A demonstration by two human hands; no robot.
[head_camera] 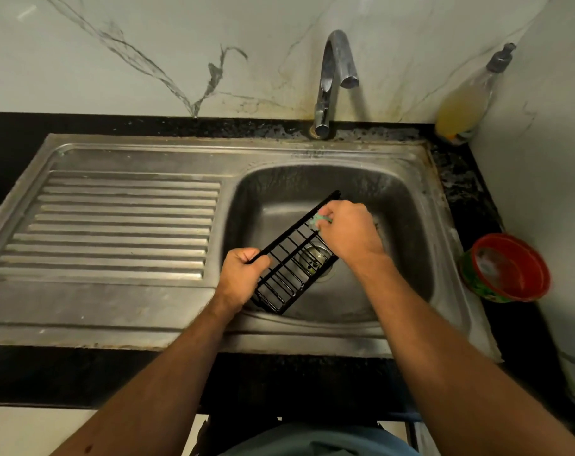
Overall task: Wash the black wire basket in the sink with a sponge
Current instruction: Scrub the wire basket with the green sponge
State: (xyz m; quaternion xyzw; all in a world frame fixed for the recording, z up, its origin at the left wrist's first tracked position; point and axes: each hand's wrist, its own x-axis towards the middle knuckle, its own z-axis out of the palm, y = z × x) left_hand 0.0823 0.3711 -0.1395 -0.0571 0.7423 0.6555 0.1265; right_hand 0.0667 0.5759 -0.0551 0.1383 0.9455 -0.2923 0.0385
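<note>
Head view: basket (291,258) held tilted over sink (407,199) basin, above drain (315,258), lower end near front-left corner of basin. Left hand (241,279) curled tight round basket's near-left rim wire. Right hand (350,233) closed on green sponge (319,220), pressed against basket's upper far end. Tap (332,80) at back edge of sink, no water running. Soap bottle (467,100) at back-right corner of worktop (457,172). Red tub (506,268) on right edge of worktop. Ribbed drainboard (115,225) left of basin.
</note>
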